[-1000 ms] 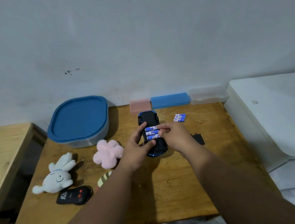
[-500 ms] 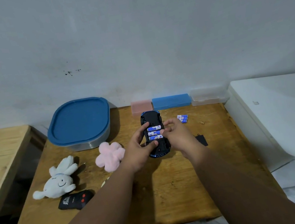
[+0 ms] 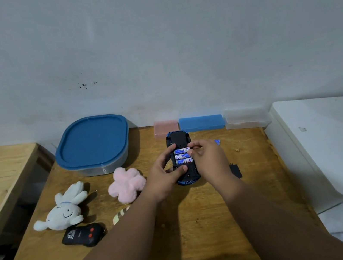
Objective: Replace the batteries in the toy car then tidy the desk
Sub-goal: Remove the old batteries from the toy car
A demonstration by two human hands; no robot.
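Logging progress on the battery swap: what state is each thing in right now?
car: upside down, cover off
batteries: three seated in the car
cover: lying on the desk
left hand: grips the car
right hand: fingertips pinch the batteries' right end, it seems
container: lid on
boxes: all three closed

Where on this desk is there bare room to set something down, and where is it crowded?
Bare: the desk's near strip between left forearm and right forearm; the right side between that forearm and the white appliance. Crowded: the left, with container, white plush, pink plush, remote; the back edge, with pink box, blue box, clear box.
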